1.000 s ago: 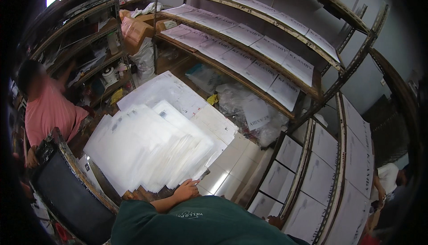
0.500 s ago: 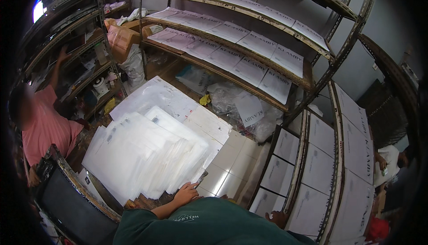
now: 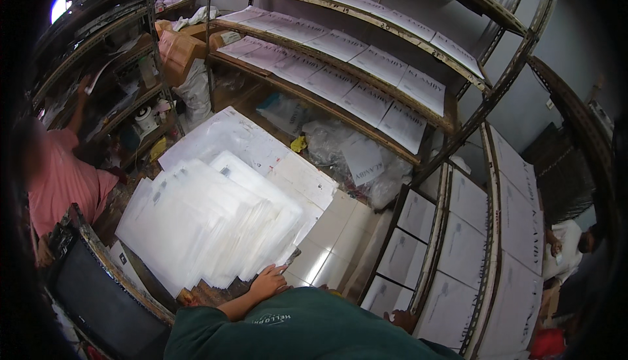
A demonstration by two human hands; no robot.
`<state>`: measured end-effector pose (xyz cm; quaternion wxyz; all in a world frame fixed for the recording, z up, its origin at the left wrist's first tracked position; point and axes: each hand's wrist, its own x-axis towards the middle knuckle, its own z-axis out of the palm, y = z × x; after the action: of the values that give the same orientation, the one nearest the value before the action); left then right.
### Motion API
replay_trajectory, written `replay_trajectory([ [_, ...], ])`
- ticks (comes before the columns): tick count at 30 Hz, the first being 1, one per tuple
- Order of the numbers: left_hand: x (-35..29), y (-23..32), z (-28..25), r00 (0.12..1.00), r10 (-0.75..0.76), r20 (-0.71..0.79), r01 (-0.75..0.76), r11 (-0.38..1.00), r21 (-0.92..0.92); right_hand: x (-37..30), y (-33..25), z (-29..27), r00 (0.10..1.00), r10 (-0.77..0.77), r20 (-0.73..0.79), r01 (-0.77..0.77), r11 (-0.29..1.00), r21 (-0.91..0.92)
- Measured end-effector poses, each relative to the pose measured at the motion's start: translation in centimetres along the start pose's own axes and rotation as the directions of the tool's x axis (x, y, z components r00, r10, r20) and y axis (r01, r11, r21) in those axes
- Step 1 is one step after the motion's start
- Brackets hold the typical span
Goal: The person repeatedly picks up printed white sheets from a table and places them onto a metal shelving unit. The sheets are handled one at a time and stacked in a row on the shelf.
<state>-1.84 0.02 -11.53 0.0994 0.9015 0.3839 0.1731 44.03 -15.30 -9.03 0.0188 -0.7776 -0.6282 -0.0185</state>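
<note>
My left hand (image 3: 267,283) rests at the near edge of a low table, fingers stretched out beside the table's dark corner (image 3: 292,256). Just beyond it, a fanned stack of translucent white plastic bags (image 3: 203,222) covers much of the white tabletop (image 3: 242,131). Down at the right, my right hand (image 3: 403,321) is at the near end of a rack tray, by the lowest printed white bag (image 3: 386,294). My green shirt and shadow partly cover that hand, so its grip is unclear.
Shelves (image 3: 347,65) of flat printed bags stand ahead, with more racks (image 3: 517,249) at right. Crumpled clear plastic (image 3: 327,144) lies underneath. At left, a person in pink (image 3: 65,177) reaches into a shelf behind a dark framed screen (image 3: 104,288). Another person (image 3: 562,245) is at far right.
The view shifts slightly. My left hand stays at the table edge and my right hand stays by the rack. At left, the other person's hand has moved, and a pale sheet now shows beside it.
</note>
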Motion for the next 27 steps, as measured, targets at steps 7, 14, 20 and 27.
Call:
replay_trajectory([
  [7, 0.3, 0.3, -0.3, 0.999, -0.016, -0.031, 0.015, 0.999, -0.038, 0.4, -0.1, -1.0, 0.999, -0.022, 0.028, 0.021, 0.999, 0.029],
  [14, 0.4, 0.6, -1.2, 0.999, -0.032, 0.006, 0.033, 0.999, -0.044, 1.2, -0.6, -2.6, 0.980, 0.007, 0.198, -0.007, 1.000, 0.000],
  [20, 0.3, 0.7, -1.2, 0.999, -0.032, 0.007, 0.032, 0.999, -0.026, 0.9, -0.7, -2.3, 0.988, 0.005, 0.152, -0.002, 1.000, -0.022],
  [27, 0.3, 0.7, -1.0, 0.999, -0.047, -0.006, 0.047, 0.999, -0.024, 0.5, -0.7, -1.6, 0.998, 0.008, 0.055, -0.010, 1.000, 0.028],
])
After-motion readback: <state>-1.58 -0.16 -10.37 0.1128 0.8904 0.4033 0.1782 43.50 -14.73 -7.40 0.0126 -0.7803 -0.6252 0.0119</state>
